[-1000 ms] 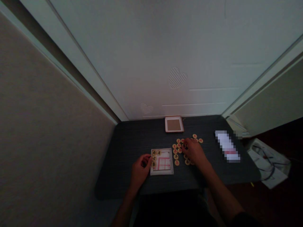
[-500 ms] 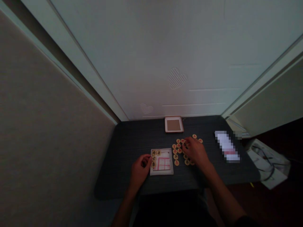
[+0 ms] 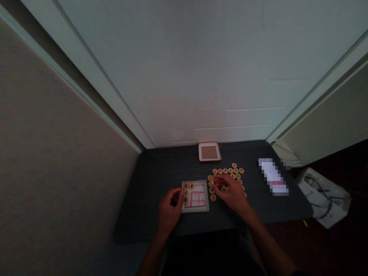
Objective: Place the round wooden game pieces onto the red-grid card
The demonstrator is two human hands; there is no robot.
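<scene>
A square white box point(image 3: 194, 210) lies on the dark table. Inside it are a sheet with pink lines and several round xiangqi pieces point(image 3: 186, 186) with black characters, set along its left and far sides. My left hand point(image 3: 170, 209) has its fingers curled and pinched at the box's left edge. Just right of the box, my right hand point(image 3: 231, 190) pinches a xiangqi piece point(image 3: 213, 183) between thumb and fingertips. Under and around this hand lie several more loose pieces point(image 3: 225, 171), some with red and some with black characters; the hand hides part of them.
The box lid point(image 3: 209, 152) lies face up at the table's far edge, near the white wall panel. A blurred-out flat object point(image 3: 273, 176) lies on the right of the table point(image 3: 155, 168). A white bin with cables point(image 3: 324, 199) stands on the floor at right.
My right hand has moved left and slightly nearer, from among the pieces toward the box, with a piece in its fingertips. My left hand stays at the box edge.
</scene>
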